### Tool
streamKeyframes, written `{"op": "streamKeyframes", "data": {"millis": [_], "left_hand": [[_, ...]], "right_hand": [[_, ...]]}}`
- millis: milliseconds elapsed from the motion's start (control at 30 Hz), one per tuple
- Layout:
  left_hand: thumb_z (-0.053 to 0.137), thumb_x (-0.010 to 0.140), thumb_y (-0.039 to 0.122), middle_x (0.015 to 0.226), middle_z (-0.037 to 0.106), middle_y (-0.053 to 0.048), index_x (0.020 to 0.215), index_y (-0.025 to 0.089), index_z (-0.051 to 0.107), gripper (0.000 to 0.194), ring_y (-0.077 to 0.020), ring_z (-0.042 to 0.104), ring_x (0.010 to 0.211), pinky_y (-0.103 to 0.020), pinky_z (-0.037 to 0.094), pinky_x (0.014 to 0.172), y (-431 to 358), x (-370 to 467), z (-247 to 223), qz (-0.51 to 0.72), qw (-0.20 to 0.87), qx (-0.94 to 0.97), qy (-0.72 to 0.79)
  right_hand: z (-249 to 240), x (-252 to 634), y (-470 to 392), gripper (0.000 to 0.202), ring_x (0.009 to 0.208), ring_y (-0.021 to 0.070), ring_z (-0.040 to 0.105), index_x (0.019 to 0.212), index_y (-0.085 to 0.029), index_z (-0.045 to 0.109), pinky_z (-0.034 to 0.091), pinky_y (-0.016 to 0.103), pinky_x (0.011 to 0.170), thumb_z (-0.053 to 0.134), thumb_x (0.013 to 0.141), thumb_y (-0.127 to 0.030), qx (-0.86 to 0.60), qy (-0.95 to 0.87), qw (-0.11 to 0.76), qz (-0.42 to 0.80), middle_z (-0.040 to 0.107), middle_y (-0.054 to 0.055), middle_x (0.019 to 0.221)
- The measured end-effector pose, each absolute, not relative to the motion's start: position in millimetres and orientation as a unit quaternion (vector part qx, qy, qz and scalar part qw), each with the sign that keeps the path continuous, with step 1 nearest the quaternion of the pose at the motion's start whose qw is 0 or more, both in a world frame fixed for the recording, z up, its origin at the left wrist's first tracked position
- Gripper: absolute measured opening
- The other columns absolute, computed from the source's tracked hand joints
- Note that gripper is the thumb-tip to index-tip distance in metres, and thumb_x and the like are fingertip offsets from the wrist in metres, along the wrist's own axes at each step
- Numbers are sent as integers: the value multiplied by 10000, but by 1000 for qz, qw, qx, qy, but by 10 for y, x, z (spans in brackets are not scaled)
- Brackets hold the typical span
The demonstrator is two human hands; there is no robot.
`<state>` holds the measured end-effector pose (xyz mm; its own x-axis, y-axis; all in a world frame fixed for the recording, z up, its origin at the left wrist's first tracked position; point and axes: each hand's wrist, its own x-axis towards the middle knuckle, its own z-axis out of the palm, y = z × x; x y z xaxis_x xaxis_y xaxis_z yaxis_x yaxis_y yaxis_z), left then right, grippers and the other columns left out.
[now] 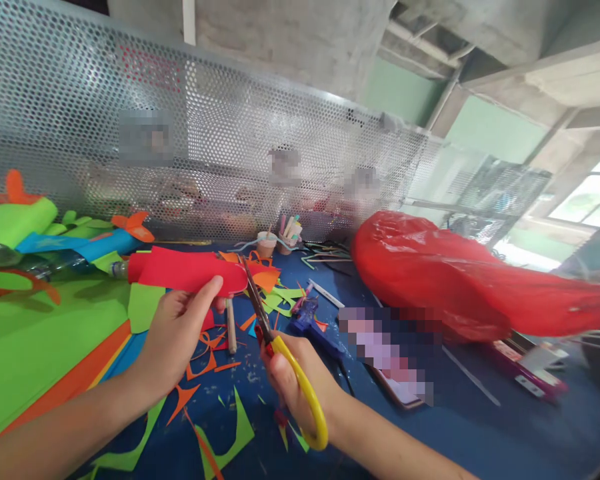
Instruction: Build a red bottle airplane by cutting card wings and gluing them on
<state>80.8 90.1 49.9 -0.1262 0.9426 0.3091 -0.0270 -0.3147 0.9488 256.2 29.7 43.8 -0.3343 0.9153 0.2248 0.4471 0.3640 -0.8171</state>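
Note:
In my left hand a piece of red craft sheet is pinched between thumb and fingers. My right hand grips a pair of scissors with yellow handles. Their dark blades point up and away, at the rounded right end of the red sheet. Whether the blades are parted around the edge is hard to see. Behind the sheet's left end lies a clear plastic bottle, partly hidden. Orange and green offcuts are scattered below and around my hands.
A blue glue gun and a blurred phone lie right of the scissors. Further right sits a large red plastic bag. Stacked green sheets cover the left. Cups with markers stand before a perforated metal screen.

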Motion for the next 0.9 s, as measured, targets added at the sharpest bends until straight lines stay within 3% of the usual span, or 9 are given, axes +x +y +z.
{"op": "streamKeyframes", "data": {"millis": [400, 900], "left_hand": [[617, 795, 444, 580, 644, 4, 603, 222, 658, 296, -196, 625, 676, -293, 490, 714, 879, 810, 541, 610, 434, 512, 421], [631, 789, 426, 573, 596, 18, 607, 199, 630, 290, -165, 581, 654, -272, 463, 714, 937, 780, 557, 641, 413, 510, 399]], "right_hand": [[400, 2573, 301, 624, 412, 56, 285, 683, -203, 352, 209, 203, 373, 212, 781, -804, -457, -732, 348, 367, 338, -65, 509], [422, 2572, 310, 644, 455, 66, 246, 664, -204, 354, 199, 205, 387, 207, 759, -824, -453, -735, 347, 367, 300, -61, 520]]}}
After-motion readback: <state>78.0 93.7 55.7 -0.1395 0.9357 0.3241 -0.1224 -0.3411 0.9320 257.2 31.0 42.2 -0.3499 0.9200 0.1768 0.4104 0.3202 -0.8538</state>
